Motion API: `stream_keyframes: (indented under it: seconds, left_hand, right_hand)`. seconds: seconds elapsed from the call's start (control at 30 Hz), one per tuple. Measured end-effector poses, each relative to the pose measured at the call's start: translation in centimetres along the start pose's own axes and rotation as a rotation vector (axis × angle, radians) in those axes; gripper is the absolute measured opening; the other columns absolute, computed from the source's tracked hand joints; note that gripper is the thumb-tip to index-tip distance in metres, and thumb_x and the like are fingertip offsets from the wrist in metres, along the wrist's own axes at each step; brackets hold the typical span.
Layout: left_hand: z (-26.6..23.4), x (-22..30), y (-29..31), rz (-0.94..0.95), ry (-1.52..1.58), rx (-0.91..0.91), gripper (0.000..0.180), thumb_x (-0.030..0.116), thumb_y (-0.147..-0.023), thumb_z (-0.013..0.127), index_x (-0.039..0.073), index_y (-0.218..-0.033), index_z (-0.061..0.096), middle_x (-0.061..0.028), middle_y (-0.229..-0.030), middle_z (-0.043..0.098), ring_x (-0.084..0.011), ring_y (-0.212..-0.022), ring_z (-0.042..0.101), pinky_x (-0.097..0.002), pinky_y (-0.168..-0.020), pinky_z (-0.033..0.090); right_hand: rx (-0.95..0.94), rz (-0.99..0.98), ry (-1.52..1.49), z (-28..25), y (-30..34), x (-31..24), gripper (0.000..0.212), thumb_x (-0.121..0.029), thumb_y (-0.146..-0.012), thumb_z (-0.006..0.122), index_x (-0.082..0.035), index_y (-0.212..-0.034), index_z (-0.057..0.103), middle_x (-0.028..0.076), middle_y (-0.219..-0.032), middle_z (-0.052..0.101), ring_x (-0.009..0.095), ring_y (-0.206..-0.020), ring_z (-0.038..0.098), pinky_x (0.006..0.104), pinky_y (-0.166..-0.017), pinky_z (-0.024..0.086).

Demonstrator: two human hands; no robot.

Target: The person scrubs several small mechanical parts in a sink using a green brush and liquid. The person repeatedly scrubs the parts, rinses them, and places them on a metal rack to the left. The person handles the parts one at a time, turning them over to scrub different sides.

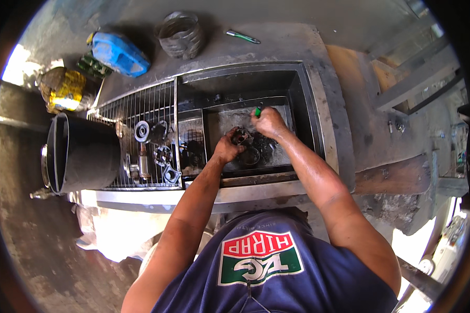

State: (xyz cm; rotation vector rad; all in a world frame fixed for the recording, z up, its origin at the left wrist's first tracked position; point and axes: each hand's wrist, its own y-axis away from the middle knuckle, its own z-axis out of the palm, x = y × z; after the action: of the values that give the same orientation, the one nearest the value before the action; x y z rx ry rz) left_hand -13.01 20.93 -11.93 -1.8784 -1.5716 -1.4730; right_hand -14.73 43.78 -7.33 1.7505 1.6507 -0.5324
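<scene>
Over the metal wash basin (240, 81), my left hand (227, 148) is closed around a dark, wet, greasy metal part (241, 136). Its exact kind is hard to make out. Just to the right and slightly farther away, my right hand (269, 124) grips a green-handled tool (258, 111), held above the part. The tool's working end is blurred, so I cannot tell its kind. A shallow pool of murky liquid (222, 119) covers the basin floor, and a dark round piece (249, 156) sits below my hands.
Left of the basin, a wire rack (164, 96) carries several metal machine parts (145, 164). A black bucket (91, 151) lies beside it. Behind stand a yellow-labelled bottle (62, 88), a blue jug (120, 55) and a cut-down plastic container (181, 39). A green pen-like tool (243, 36) lies on the back ledge.
</scene>
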Motion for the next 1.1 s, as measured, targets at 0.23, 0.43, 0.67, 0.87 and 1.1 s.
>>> stream_keyframes:
  seconds: [0.23,0.43,0.67,0.87,1.1]
  left_hand:
    - [1.2,3.1,0.0,-0.007,-0.235,0.056,0.088,0.026,-0.074,0.08,0.005,-0.154,0.05,-0.0287,-0.136,0.067,-0.0416,-0.129,0.064,-0.0441,-0.112,0.051]
    - [1.3,2.6,-0.1,0.0,-0.239,0.046,0.087,0.025,-0.074,0.082,0.004,-0.152,0.052,-0.0264,-0.137,0.067,-0.0399,-0.13,0.064,-0.0431,-0.112,0.05]
    - [-0.6,0.4,-0.2,0.016,-0.141,0.029,0.087,0.026,-0.074,0.086,0.002,-0.151,0.054,-0.0236,-0.134,0.07,-0.0375,-0.127,0.066,-0.0409,-0.111,0.051]
    - [-0.7,0.5,-0.5,-0.009,-0.134,-0.012,0.085,0.024,-0.072,0.085,0.001,-0.148,0.056,-0.0264,-0.131,0.07,-0.039,-0.124,0.068,-0.0413,-0.109,0.053]
    - [0.1,1.3,-0.7,-0.014,-0.241,0.029,0.081,0.025,-0.072,0.083,-0.001,-0.144,0.058,-0.03,-0.13,0.069,-0.0415,-0.125,0.067,-0.0437,-0.108,0.053]
  right_hand:
    - [0.117,-0.138,0.18,-1.9,0.1,-2.9,0.022,-0.025,-0.093,0.074,-0.007,-0.107,0.076,0.019,-0.093,0.077,0.037,-0.089,0.075,0.0448,-0.083,0.058]
    - [-0.073,-0.142,0.001,1.2,-0.5,0.4,0.019,-0.022,-0.094,0.071,-0.011,-0.109,0.078,0.016,-0.102,0.078,0.031,-0.097,0.075,0.0421,-0.09,0.057]
    - [-0.046,0.1,0.141,1.3,-1.5,5.9,0.027,-0.029,-0.096,0.071,-0.009,-0.113,0.079,0.02,-0.109,0.078,0.036,-0.106,0.074,0.0441,-0.091,0.058]
    - [0.171,-0.103,-0.155,1.1,0.2,-0.7,0.036,-0.033,-0.096,0.068,0.002,-0.101,0.074,0.029,-0.101,0.074,0.043,-0.101,0.073,0.05,-0.089,0.057]
    - [0.257,-0.355,0.065,0.5,0.2,-2.9,0.039,-0.034,-0.095,0.07,0.005,-0.096,0.071,0.028,-0.103,0.073,0.044,-0.102,0.071,0.0506,-0.089,0.057]
